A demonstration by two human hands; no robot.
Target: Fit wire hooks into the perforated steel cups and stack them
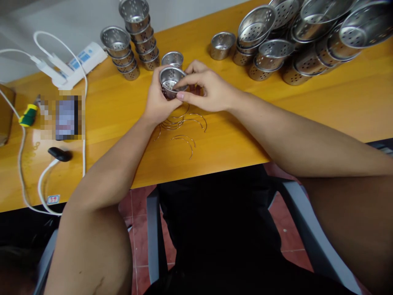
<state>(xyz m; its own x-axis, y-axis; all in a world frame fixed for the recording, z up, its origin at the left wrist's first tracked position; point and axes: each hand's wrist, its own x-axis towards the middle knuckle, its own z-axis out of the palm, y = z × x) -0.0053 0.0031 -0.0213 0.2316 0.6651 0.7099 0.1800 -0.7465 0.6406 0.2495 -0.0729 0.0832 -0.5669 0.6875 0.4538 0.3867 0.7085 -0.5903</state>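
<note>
A small perforated stainless steel cup [172, 85] is tilted toward me above the table, its open top showing a holed bottom. My left hand [157, 98] wraps round its left side. At the cup's right rim is my right hand [208, 87], thumb against the outside and a fingertip reaching inside, so the rim lies between them. Whether those fingers also pinch a wire, I cannot tell. Below the hands, several thin curved wires [186, 123] lie loose on the table. Just behind the held cup stands another perforated cup [172, 58], partly hidden.
Stacks of perforated cups [142, 35] stand at the back left, with more stacks [307, 49] at the back right and a single cup [222, 46] between. On the left are a white power strip [86, 59] with cables, a phone [66, 118] and a yellow-green handle [28, 115].
</note>
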